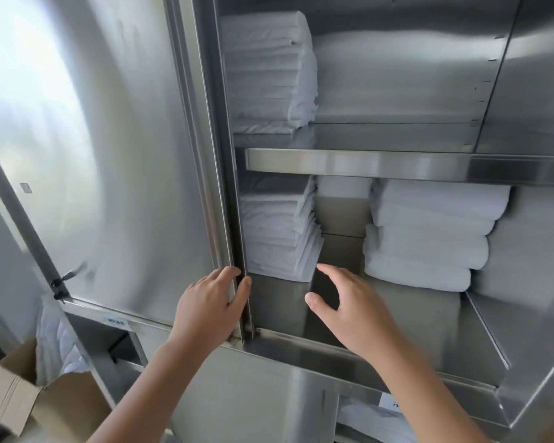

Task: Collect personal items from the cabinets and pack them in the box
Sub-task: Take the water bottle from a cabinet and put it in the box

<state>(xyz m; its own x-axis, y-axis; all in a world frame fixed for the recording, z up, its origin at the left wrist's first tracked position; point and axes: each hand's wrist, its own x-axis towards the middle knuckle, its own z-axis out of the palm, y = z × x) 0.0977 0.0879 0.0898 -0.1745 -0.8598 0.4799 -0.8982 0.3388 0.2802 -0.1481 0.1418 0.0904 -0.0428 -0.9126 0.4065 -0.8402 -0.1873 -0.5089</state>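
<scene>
We see the cabinet (pixel 365 164) in plain silver-grey steel, with a soft brushed shine and no pattern. On its far upper shelf, at the left, the stack of folded linen (pixel 269 75) is white with a light bluish shade. On the near lower shelf, the left stack of sheets (pixel 279 231) is also white, a little grey in the shadow, and the rolled towels (pixel 429 231) at the right are clean bright white. At the near left, the box (pixel 10 394) is plain brown cardboard, with white padded cloth (pixel 55 340) inside it.
</scene>
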